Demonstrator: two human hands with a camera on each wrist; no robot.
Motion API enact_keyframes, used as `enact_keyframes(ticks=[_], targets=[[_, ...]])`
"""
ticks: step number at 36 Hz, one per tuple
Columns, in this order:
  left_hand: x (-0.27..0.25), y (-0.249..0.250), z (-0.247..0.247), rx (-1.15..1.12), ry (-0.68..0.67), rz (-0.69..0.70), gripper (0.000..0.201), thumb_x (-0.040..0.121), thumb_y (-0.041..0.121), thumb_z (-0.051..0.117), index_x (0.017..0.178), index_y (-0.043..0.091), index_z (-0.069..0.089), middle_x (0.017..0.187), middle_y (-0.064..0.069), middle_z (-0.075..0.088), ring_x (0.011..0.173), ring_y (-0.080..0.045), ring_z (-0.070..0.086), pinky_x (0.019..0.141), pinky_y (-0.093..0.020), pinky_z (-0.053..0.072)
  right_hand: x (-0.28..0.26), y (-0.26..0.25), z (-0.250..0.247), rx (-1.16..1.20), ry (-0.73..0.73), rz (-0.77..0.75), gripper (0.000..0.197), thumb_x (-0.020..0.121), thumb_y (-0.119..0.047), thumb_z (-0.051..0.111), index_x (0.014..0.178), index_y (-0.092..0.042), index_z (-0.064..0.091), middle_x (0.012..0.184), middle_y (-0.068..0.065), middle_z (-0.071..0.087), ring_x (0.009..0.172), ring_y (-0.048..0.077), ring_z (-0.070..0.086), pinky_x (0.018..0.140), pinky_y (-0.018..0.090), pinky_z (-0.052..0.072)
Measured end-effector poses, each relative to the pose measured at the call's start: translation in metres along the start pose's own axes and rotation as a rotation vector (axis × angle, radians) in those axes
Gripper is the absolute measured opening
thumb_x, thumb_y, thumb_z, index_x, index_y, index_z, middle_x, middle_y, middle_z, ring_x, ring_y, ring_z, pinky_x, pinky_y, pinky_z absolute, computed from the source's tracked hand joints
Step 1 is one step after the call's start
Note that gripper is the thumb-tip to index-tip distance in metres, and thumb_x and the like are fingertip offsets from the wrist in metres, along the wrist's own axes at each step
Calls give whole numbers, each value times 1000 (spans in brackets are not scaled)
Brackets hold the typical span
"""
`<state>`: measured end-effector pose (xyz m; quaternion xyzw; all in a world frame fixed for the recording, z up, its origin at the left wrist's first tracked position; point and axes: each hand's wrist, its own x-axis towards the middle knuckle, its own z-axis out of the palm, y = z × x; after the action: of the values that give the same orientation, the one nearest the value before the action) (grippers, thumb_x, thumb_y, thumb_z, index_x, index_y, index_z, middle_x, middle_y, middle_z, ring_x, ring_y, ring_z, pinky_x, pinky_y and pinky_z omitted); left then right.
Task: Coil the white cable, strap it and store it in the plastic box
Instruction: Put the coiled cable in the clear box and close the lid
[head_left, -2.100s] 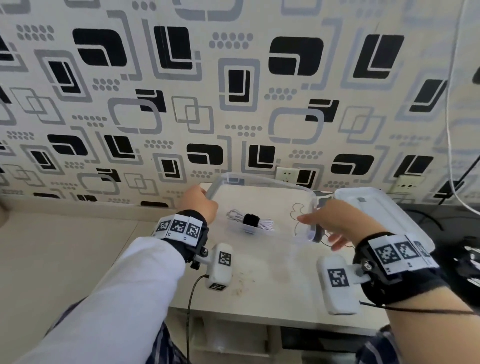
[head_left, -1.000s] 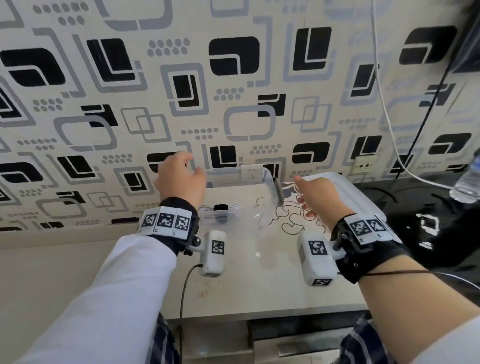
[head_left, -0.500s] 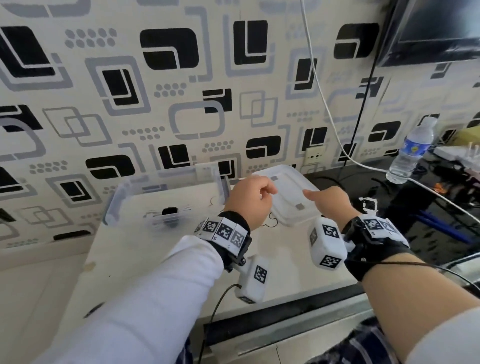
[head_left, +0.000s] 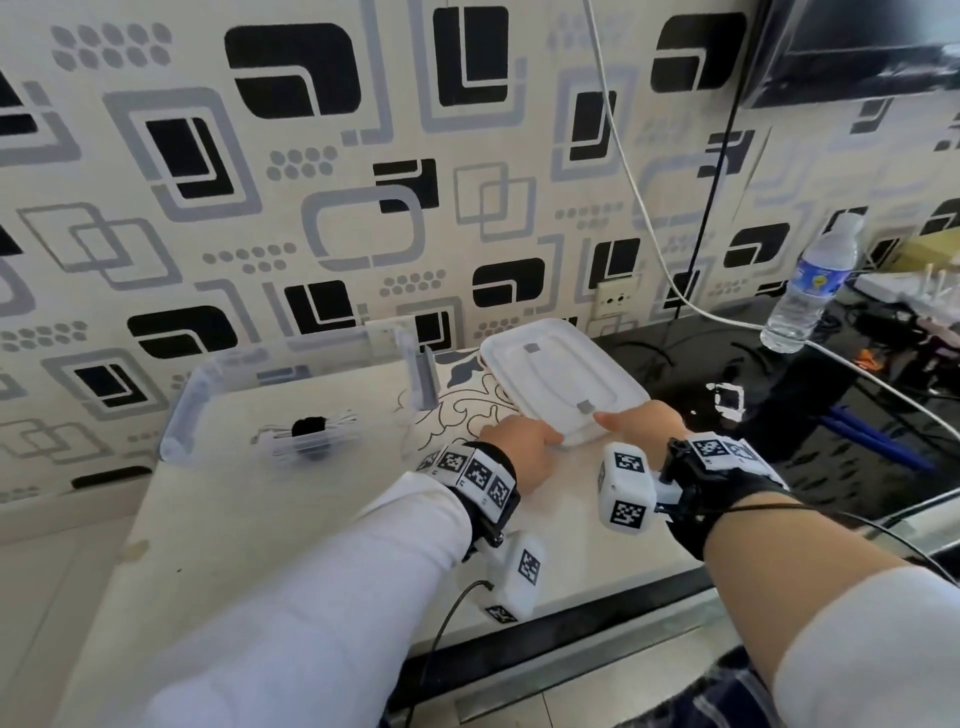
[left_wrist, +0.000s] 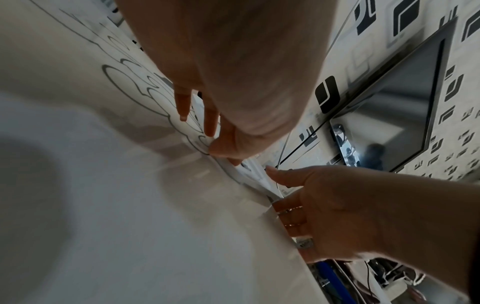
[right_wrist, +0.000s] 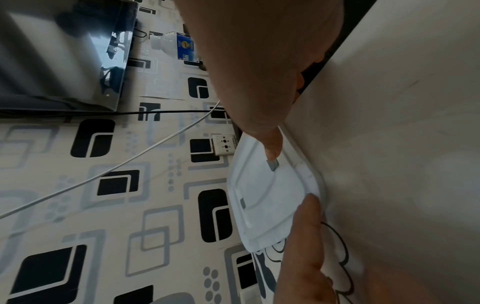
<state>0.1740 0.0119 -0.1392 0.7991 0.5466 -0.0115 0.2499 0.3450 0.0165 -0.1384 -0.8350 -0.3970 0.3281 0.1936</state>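
Note:
The coiled white cable (head_left: 311, 427), bound by a black strap, lies inside the clear plastic box (head_left: 182, 410) on the left of the table. The box's white lid (head_left: 558, 379) lies flat to its right. Both hands are at the lid's near edge. My left hand (head_left: 550, 439) pinches the near left corner, thumb and forefinger at the rim (left_wrist: 253, 174). My right hand (head_left: 610, 418) holds the near edge, thumb (right_wrist: 270, 148) on top beside a grey tab, fingers (left_wrist: 291, 214) curled under.
The pale table (head_left: 311, 519) ends at a patterned wall. To the right is a black glass surface (head_left: 779, 415) with a water bottle (head_left: 810, 291), cables and clutter. A white cord (head_left: 644, 218) hangs down the wall, and a dark screen (head_left: 857, 47) is at the upper right.
Both hands left the clear box and moved right to the lid, taking hold of its near edge. The head view swung right. The cable stays in the box.

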Motion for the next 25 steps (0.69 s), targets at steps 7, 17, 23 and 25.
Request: enact_keyframes(ticks=[7,17,23,25], targets=[[5,-2,2,-67,36,3,44,92,13,46,129,31,61,141,-3,53,126,-26,51,106,-38,43,-9,-9,6,-178,3,-18,45,95,-39,54,116,2,54,108,13,62,111,28,58,94,33,47],[18,-5,13,-81,-5,-12,47,83,25,42,117,50,64,131,-1,58,111,-31,57,97,-40,49,8,-2,10,106,82,32,32,94,-22,48,64,-14,42,70,-1,42,72,18,47,62,25,37],[5,-6,1,-65,57,32,47,89,15,46,128,36,60,140,-4,51,123,-31,51,105,-38,41,-2,-11,-2,174,204,96,14,85,-14,62,74,-7,58,74,8,56,74,26,54,68,32,41],[1,-7,-5,-100,98,53,47,89,11,48,132,29,58,141,-5,51,128,-27,49,107,-35,39,0,-13,-6,210,228,116,14,85,-15,64,89,-2,65,89,12,64,81,28,58,72,33,43]])
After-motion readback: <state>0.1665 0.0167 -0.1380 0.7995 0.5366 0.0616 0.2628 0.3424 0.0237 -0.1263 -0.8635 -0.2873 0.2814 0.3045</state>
